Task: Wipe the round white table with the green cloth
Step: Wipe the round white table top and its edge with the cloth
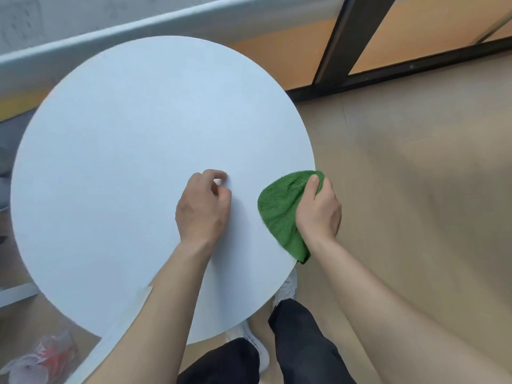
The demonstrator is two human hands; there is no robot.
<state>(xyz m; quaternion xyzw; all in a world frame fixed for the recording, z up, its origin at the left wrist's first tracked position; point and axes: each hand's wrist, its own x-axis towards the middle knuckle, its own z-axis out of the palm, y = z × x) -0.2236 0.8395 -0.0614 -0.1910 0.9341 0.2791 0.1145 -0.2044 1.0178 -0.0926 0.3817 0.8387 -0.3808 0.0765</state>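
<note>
The round white table fills the left and middle of the head view. At its right rim, my right hand grips the bunched green cloth, thumb on top, and the cloth lies over the table's edge. My left hand rests on the tabletop left of the cloth with its fingers loosely curled and nothing in it.
Beige floor spreads to the right of the table. A black door frame with orange panels stands at the back right. A grey wall ledge runs behind the table. My legs and white shoes stand below the table's near edge.
</note>
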